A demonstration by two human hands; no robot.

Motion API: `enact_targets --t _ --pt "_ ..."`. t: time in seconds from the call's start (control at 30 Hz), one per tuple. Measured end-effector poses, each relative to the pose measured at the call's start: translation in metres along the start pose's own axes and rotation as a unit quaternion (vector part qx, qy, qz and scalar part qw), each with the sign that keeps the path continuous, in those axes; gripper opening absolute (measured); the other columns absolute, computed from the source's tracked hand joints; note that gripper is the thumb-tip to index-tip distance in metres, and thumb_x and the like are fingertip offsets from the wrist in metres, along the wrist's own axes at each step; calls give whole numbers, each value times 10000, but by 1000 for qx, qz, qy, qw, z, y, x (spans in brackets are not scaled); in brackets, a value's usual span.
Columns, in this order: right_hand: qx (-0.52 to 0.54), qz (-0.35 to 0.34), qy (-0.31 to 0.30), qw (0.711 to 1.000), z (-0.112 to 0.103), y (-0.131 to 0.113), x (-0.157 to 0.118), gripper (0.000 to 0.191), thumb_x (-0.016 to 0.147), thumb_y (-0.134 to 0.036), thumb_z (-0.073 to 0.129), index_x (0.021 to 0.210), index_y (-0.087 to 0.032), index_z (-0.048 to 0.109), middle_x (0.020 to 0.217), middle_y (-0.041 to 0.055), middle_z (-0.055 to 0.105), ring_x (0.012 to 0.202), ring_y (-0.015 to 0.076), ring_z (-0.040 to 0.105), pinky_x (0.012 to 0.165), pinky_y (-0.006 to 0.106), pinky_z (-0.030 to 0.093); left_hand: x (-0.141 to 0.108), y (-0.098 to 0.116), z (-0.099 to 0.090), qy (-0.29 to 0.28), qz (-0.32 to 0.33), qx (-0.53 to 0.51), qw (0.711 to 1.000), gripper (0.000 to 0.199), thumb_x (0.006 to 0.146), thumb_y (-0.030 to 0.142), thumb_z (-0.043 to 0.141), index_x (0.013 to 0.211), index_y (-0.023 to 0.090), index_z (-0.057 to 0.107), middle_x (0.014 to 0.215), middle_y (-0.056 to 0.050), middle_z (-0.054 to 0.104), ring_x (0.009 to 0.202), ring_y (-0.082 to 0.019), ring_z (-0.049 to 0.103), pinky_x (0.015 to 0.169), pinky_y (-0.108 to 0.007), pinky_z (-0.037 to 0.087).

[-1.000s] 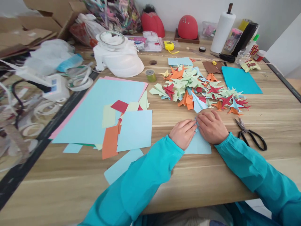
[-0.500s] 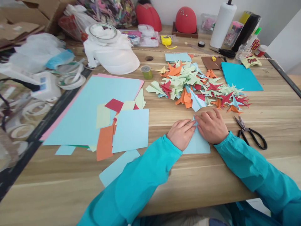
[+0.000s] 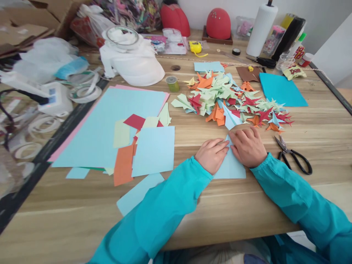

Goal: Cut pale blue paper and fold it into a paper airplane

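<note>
Light-blue folded sheet (image 3: 231,168) flat on the wooden table (image 3: 192,234), right of centre in the frame, its point aimed away from the wearer. I see my left hand (image 3: 212,155) pressing its left side, fingers close together; my right hand (image 3: 247,147) lies on its right side, fingers bent. Just beyond, a heap of folded paper pieces (image 3: 220,93). Black-handled scissors (image 3: 293,154) to the right. Left of centre, loose cut sheets (image 3: 153,151) overlap large pastel sheets (image 3: 110,124).
</note>
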State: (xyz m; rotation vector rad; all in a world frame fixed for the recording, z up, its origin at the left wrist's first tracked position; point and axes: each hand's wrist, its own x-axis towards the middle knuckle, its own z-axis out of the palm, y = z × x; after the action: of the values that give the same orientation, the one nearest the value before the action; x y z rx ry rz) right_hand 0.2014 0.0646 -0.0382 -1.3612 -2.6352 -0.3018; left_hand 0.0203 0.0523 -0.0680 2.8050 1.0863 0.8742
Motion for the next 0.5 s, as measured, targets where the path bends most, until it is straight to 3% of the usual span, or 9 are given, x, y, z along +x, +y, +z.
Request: enact_targets --t 0.5 --pt "-16 -3 -20 1000 -1 1 1 429 850 -349 369 1238 -196 474 993 118 510 931 261 370 885 456 206 -1 -2 3 49 22 -9 998 227 822 190 455 936 115 637 1080 -98 634 1027 -229 551 834 -389 506"
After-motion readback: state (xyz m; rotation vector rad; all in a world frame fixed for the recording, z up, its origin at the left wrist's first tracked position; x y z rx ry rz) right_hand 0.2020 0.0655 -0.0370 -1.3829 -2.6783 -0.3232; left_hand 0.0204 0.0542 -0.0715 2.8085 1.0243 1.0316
